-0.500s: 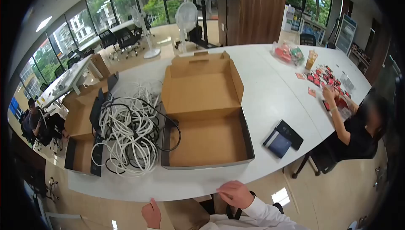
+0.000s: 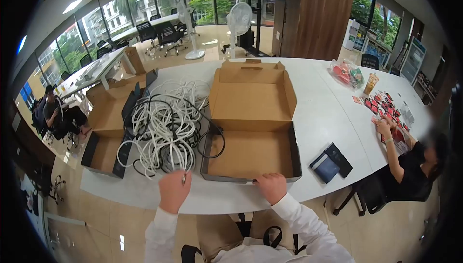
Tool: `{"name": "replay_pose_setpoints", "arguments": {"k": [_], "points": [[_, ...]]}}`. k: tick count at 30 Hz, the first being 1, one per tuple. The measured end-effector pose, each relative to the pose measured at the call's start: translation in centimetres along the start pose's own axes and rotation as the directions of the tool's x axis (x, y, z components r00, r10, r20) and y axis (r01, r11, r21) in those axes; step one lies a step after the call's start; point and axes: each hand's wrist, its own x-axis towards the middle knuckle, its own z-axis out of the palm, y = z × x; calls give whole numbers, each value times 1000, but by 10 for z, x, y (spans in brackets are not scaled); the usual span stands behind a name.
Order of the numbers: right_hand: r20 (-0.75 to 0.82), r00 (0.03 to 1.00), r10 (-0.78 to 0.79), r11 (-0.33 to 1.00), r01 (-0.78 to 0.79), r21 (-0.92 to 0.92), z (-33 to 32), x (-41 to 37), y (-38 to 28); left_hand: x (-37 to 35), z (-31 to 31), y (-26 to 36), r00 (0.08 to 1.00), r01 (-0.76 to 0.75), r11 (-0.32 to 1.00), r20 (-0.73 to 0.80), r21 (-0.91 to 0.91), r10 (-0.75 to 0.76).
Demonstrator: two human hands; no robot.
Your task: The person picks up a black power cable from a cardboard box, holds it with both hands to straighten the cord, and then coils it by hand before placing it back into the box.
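Note:
A large tangle of white and black cables (image 2: 164, 128) lies on the table, left of an open cardboard box (image 2: 253, 154) with its lid folded back. My left hand (image 2: 175, 190) is at the front edge of the tangle, its fingers curled closed against the lowest cables; what is between them is hidden. On the box's front wall, near its right part, rests my right hand (image 2: 271, 187), fingers hooked over the rim. A black cable loop hangs over the box's left side.
A second, narrower open box (image 2: 103, 154) stands at the left. Right of the large box lie a dark blue notebook (image 2: 325, 168) and a black case (image 2: 339, 159). A seated person (image 2: 410, 161) handles small red packets (image 2: 383, 106) at the right, near a drink cup (image 2: 371, 84).
Both hands have moved forward from the table's near edge, the left to the cables and the right to the box's front rim. The view has shifted.

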Motion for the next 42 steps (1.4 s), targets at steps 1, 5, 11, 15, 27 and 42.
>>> {"name": "replay_pose_setpoints", "arguments": {"k": [1, 5, 11, 15, 27, 42], "points": [[-52, 998, -17, 1000, 17, 15, -4, 0, 1, 19, 3, 2, 998, -58, 998, -32, -5, 58], [-22, 998, -62, 998, 62, -29, -32, -7, 11, 92, 21, 18, 976, -138, 980, -189, -141, 110], [-73, 994, -77, 993, 70, -93, -74, -17, 7, 172, 72, 21, 960, -225, 965, -200, -132, 196], [-45, 998, -53, 993, 48, -106, -71, -28, 13, 203, 120, 16, 921, -376, 913, -167, -156, 351], [14, 1000, 27, 995, -25, -94, -37, -43, 5, 255, 190, 5, 796, -371, 928, 526, 32, 300], [24, 994, 103, 992, -101, -78, -31, -34, -5, 271, 189, 1, 910, -290, 939, 357, 183, 211]]}}
